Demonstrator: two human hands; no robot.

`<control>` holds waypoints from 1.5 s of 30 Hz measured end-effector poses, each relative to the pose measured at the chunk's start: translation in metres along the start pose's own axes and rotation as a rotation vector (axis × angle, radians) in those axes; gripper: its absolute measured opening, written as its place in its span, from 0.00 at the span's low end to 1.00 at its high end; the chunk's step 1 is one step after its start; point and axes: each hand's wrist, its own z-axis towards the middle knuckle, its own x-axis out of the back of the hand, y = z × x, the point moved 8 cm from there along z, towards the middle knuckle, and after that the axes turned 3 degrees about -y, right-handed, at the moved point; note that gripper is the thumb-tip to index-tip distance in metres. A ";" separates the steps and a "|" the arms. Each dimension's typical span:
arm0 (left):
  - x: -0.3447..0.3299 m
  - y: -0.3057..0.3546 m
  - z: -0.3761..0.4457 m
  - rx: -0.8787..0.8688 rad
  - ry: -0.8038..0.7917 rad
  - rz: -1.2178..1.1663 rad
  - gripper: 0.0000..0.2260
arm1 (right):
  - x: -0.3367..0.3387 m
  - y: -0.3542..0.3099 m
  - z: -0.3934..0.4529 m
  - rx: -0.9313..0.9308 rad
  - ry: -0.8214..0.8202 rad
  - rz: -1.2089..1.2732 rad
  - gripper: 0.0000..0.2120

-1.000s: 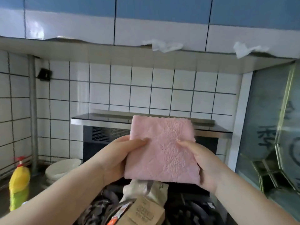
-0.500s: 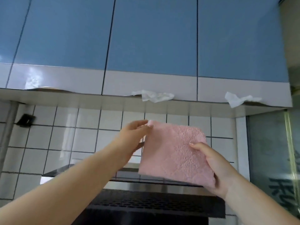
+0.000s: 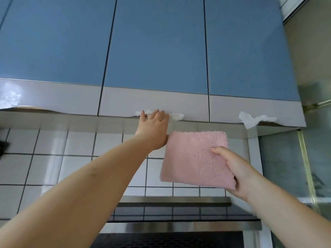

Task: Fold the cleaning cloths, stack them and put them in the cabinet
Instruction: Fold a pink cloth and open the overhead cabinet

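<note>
Left hand (image 3: 153, 127), fingers curling under the middle cabinet door (image 3: 155, 51); right hand (image 3: 238, 169) pinching the folded pink cloth (image 3: 191, 158). Next: pulling the door open.

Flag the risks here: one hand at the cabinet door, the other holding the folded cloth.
Folded pink cloth is held by the right hand at one edge only, so it may unfold. Left hand fingers sit on the white paper wad at the door's bottom edge; they could slip, or the wad drop.
</note>
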 end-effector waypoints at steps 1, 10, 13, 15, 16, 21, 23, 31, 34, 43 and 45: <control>0.002 -0.002 0.001 0.011 0.019 0.013 0.28 | 0.001 0.000 0.003 0.005 0.000 -0.009 0.06; 0.056 -0.028 0.004 0.115 0.228 -0.121 0.21 | -0.009 -0.003 0.000 -0.009 -0.077 0.052 0.09; 0.066 -0.038 -0.008 0.100 0.312 -0.288 0.18 | -0.012 0.000 0.003 -0.007 -0.063 0.083 0.08; 0.069 -0.036 -0.020 0.072 0.377 -0.387 0.17 | -0.012 0.001 0.001 0.002 -0.055 0.092 0.08; 0.070 -0.036 -0.027 0.073 0.406 -0.434 0.16 | -0.012 0.000 0.001 0.004 -0.052 0.100 0.08; 0.081 -0.042 -0.047 0.128 0.537 -0.428 0.13 | -0.022 -0.002 0.003 0.004 -0.092 0.092 0.09; 0.091 -0.050 -0.054 0.172 0.590 -0.430 0.12 | -0.033 -0.005 0.003 0.011 -0.124 0.071 0.09; 0.110 -0.089 -0.094 0.371 0.765 -0.746 0.15 | -0.059 -0.021 0.005 0.041 -0.176 0.070 0.07; 0.116 -0.110 -0.109 0.386 0.810 -0.781 0.14 | -0.068 -0.024 0.008 0.043 -0.199 0.078 0.06; 0.124 -0.156 -0.143 0.458 0.882 -0.871 0.12 | -0.109 -0.018 0.021 0.034 -0.219 0.098 0.05; 0.121 -0.164 -0.144 0.458 0.880 -0.906 0.13 | -0.114 -0.016 0.023 0.032 -0.219 0.107 0.05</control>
